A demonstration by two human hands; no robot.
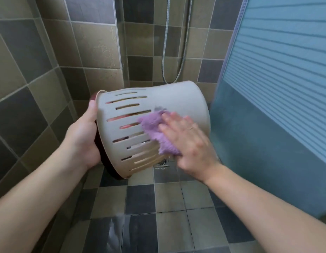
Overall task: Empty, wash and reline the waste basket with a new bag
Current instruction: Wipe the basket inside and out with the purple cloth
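The fingers [174, 123] of the right hand [191, 145] lie flat and straight, a little apart, pressing a purple cloth [155, 132] against the side of the waste basket [169, 101]. A flat hand rubs a wide patch at once, which looks like the reason for it. The left hand [81, 136] grips the rim of the basket, thumb outside and the other fingers tucked inside (pink shows through the slots), so the basket does not spin or slip while it gets wiped. The basket is held up in the air on its side, its bottom pointing away from the person, so the slotted wall faces up. Below the basket is the floor drain [161, 162] in the tiled floor [140, 198], good for catching drips. Behind the basket hangs a shower hose [183, 52]. No bag is in it yet, so I think this is the washing part.
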